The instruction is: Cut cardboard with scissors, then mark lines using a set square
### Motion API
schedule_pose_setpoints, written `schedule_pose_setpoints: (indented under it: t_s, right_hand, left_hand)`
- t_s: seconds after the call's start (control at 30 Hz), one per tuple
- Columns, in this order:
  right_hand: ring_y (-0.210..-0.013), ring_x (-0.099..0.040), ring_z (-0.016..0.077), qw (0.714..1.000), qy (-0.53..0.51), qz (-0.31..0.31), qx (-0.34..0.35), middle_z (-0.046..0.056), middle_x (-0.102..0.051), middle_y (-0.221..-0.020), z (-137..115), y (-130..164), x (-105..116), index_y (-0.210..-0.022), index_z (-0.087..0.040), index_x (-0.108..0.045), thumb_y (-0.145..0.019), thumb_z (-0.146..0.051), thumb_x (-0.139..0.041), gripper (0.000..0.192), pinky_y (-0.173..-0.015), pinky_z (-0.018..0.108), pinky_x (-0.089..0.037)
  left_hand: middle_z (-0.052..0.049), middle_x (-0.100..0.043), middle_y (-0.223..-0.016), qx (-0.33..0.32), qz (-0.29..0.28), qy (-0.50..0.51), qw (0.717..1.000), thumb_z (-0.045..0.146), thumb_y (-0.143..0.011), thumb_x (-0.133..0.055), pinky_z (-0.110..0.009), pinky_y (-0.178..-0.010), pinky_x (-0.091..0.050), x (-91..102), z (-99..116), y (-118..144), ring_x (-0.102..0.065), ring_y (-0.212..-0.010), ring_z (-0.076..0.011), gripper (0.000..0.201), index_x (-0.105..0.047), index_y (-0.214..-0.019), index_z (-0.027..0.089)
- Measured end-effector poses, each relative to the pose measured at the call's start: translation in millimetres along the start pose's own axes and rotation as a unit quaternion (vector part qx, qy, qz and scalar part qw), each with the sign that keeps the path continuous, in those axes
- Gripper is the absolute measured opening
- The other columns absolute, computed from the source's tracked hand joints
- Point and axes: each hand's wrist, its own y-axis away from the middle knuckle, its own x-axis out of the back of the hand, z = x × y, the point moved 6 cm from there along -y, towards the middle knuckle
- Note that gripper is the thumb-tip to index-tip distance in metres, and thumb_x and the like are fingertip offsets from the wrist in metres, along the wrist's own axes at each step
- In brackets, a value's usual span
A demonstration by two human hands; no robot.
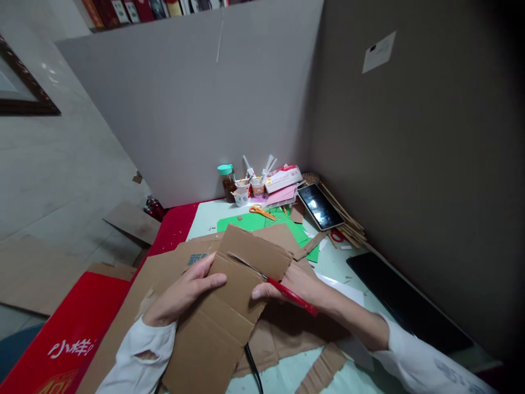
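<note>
In the head view I hold a folded piece of brown cardboard (229, 295) tilted up in front of me. My left hand (197, 282) grips its left edge, thumb across the face and fingers mostly hidden behind. My right hand (289, 284) closes on the right edge, thumb on the face, other fingers out of sight. Red-handled scissors (292, 296) rest across this hand beside the thumb, with their metal blade lying over the cardboard near a crease. Whether a right finger is hooked in the handle is hidden. Larger cardboard (164, 279) spreads underneath.
Behind lie a green sheet (246, 221), orange scissors (262, 212), paper cups (241, 194) and a teal-lidded bottle (227, 183). To the right are a tablet (321, 206), cardboard strips (348, 224) and a long black object (406, 301). Grey panels (229, 104) stand around the table.
</note>
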Motion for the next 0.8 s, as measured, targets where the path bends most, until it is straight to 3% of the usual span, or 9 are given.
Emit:
schedule_pose_setpoints:
  t_s: [0.13, 0.23, 0.33, 0.4, 0.47, 0.57, 0.67, 0.73, 0.8]
  right_hand:
    - [-0.128, -0.053, 0.0293, 0.999, -0.019, -0.029, -0.006, 0.007, -0.065, -0.132, -5, 1, 5, -0.134, -0.026, -0.060, -0.080, -0.067, -0.069, 0.068, -0.114, 0.042, -0.037]
    - [-0.129, -0.053, 0.0291, 0.999, -0.025, -0.027, -0.025, 0.009, -0.063, -0.134, -11, 1, 10, -0.131, -0.025, -0.062, -0.085, -0.065, -0.064, 0.061, -0.112, 0.040, -0.039]
    - [-0.115, -0.059, 0.0291, 0.999, -0.017, -0.020, -0.045, 0.008, -0.070, -0.113, -6, 1, 19, -0.114, -0.024, -0.069, -0.085, -0.063, -0.065, 0.049, -0.103, 0.041, -0.045]
    - [-0.087, -0.063, 0.0252, 0.997, -0.011, -0.019, -0.071, 0.005, -0.070, -0.086, 4, 4, 28, -0.093, -0.022, -0.071, -0.080, -0.061, -0.070, 0.041, -0.084, 0.039, -0.051]
    - [-0.059, -0.052, 0.0168, 0.994, -0.018, -0.012, -0.110, 0.001, -0.058, -0.063, 19, 8, 38, -0.077, -0.019, -0.067, -0.079, -0.061, -0.071, 0.043, -0.059, 0.031, -0.046]
    - [-0.044, -0.039, 0.0105, 0.986, -0.084, 0.025, -0.141, -0.005, -0.046, -0.057, 32, 8, 43, -0.087, -0.019, -0.061, -0.084, -0.070, -0.058, 0.051, -0.041, 0.025, -0.031]
    - [-0.048, -0.049, 0.0122, 0.977, -0.169, 0.066, -0.114, 0.000, -0.057, -0.069, 27, 2, 30, -0.100, -0.021, -0.054, -0.076, -0.077, -0.060, 0.061, -0.044, 0.025, -0.039]
    - [-0.056, -0.057, 0.0157, 0.970, -0.211, 0.085, -0.086, 0.004, -0.063, -0.078, 21, -1, 16, -0.099, -0.021, -0.054, -0.068, -0.074, -0.071, 0.063, -0.050, 0.028, -0.046]
    - [-0.059, -0.059, 0.0168, 0.961, -0.241, 0.125, -0.063, 0.002, -0.063, -0.074, 18, -1, 11, -0.096, -0.021, -0.055, -0.070, -0.066, -0.074, 0.056, -0.054, 0.030, -0.049]
  left_hand:
    - [-0.013, -0.068, -0.129, -0.024, 0.014, 0.032, 0.999, 0.036, -0.085, -0.073, -0.038, -0.080, -0.057, 0.4, 2, -7, -0.072, -0.096, -0.0289, 0.057, -0.054, -0.137, 0.022]
    - [-0.013, -0.072, -0.117, -0.046, 0.041, 0.053, 0.997, 0.035, -0.082, -0.076, -0.035, -0.075, -0.057, -2.7, 7, -8, -0.073, -0.087, -0.0261, 0.054, -0.059, -0.130, 0.017]
    - [-0.011, -0.072, -0.111, -0.075, 0.081, 0.076, 0.991, 0.028, -0.081, -0.077, -0.037, -0.076, -0.058, 1.6, 16, -7, -0.072, -0.087, -0.0235, 0.048, -0.062, -0.125, 0.016]
    - [-0.009, -0.070, -0.112, -0.109, 0.137, 0.096, 0.980, 0.025, -0.085, -0.074, -0.039, -0.079, -0.059, 17.8, 28, -3, -0.070, -0.091, -0.0217, 0.039, -0.063, -0.120, 0.015]
    - [-0.008, -0.067, -0.116, -0.172, 0.238, 0.127, 0.947, 0.027, -0.090, -0.069, -0.041, -0.083, -0.059, 44.4, 46, 9, -0.067, -0.097, -0.0214, 0.032, -0.062, -0.119, 0.016]
    - [-0.010, -0.060, -0.128, -0.280, 0.395, 0.183, 0.856, 0.031, -0.094, -0.064, -0.045, -0.089, -0.056, 72.8, 69, 32, -0.063, -0.107, -0.0237, 0.034, -0.058, -0.125, 0.018]
    - [-0.010, -0.059, -0.130, -0.325, 0.429, 0.229, 0.811, 0.029, -0.093, -0.065, -0.045, -0.091, -0.056, 58.8, 75, 30, -0.062, -0.110, -0.0242, 0.035, -0.058, -0.126, 0.019]
    - [-0.010, -0.060, -0.129, -0.333, 0.430, 0.257, 0.799, 0.029, -0.093, -0.065, -0.045, -0.090, -0.057, 36.9, 69, 19, -0.063, -0.108, -0.0238, 0.035, -0.058, -0.126, 0.019]
    - [-0.010, -0.061, -0.126, -0.335, 0.425, 0.275, 0.795, 0.030, -0.094, -0.064, -0.044, -0.088, -0.057, 15.2, 61, 8, -0.064, -0.106, -0.0235, 0.035, -0.058, -0.126, 0.018]
